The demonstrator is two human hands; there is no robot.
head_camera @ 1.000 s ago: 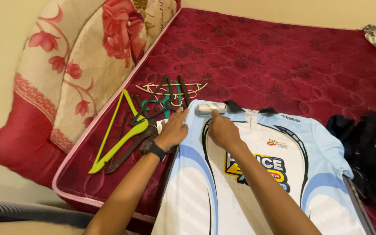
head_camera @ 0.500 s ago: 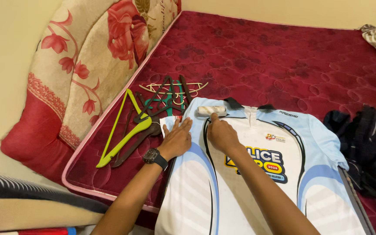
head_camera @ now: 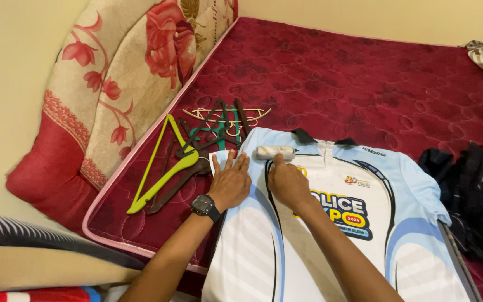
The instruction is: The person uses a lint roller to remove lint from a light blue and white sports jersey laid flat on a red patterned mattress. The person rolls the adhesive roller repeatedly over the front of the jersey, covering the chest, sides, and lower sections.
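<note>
While the left hand (head_camera: 230, 183) presses flat, open, on the jersey (head_camera: 331, 235), the right hand (head_camera: 287, 182) grips the lint roller (head_camera: 275, 152). Uneven pressing may bunch the fabric.

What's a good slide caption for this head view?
Left hand flattens a jersey; right hand runs a lint roller.

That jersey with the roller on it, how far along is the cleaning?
Early on. The light blue jersey already lies spread flat on the maroon mattress. The left hand presses its shoulder while the right hand holds the lint roller at the collar. Chest and lower half remain.
</note>
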